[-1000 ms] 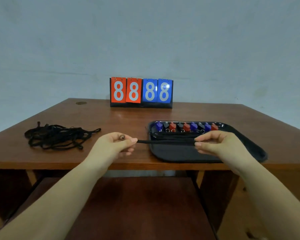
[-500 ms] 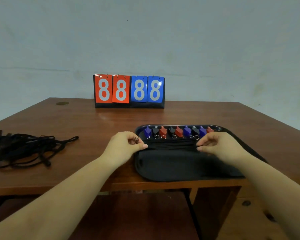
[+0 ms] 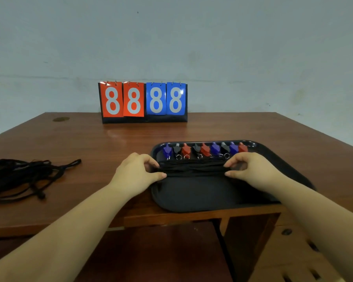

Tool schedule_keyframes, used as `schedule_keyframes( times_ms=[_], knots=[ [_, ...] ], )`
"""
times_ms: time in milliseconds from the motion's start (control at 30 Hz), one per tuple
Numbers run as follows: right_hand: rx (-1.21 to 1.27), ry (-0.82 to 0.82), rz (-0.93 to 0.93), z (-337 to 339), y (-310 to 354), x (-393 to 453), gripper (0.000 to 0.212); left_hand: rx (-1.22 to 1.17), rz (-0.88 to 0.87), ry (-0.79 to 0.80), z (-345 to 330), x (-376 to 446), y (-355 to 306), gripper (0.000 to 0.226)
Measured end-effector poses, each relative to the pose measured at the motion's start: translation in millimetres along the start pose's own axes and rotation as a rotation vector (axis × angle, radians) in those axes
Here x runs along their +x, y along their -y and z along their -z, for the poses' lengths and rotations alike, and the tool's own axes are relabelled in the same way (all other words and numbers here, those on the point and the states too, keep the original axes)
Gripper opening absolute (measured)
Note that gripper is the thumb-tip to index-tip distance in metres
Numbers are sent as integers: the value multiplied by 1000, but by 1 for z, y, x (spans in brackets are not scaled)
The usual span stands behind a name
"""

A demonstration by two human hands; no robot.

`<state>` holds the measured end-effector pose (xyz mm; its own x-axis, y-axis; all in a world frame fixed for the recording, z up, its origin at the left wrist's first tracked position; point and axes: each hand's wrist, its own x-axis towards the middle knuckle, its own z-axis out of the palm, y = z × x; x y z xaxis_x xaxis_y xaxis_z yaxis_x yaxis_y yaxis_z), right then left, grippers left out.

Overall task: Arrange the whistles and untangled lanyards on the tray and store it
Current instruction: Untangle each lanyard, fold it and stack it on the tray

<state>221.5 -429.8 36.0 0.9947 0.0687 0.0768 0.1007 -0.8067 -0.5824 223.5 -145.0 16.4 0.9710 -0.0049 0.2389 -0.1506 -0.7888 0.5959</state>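
Tangle: a loose heap of black lanyards lies on the tabletop near its left edge, one end trailing toward the middle.
Scoreboard: a flip scoreboard stands upright at the tabletop's far edge, two orange cards and two blue ones, each showing 8.
Left hand: the left hand is at the tray's left rim; its grip is closed, thumb and fingertips pinching the left end of the bundle.
Tray: a dark tray sits at the tabletop's near edge, right of the middle, its near rim slightly over the edge.
Whistles: a row of whistles, blue, black and red, lines the tray's far rim, metal rings toward the person.
Bundle: straightened black lanyards lie across the tray just in front of the whistles, stretched between the two hands.
Right hand: the right hand is over the tray's right part; its grip is closed, thumb and fingertips pinching the bundle's right end.
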Motion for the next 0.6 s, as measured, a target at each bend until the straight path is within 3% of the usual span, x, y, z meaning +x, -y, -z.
schedule_keyframes(
  times_ms=[300,600],
  knots=[
    [-35,9,125,-1,58,-18,16,-52,34,-10,67,-29,24,23],
    [4,124,323,-78,169,-19,17,35,64,-32,150,-64,105,8]
  ],
)
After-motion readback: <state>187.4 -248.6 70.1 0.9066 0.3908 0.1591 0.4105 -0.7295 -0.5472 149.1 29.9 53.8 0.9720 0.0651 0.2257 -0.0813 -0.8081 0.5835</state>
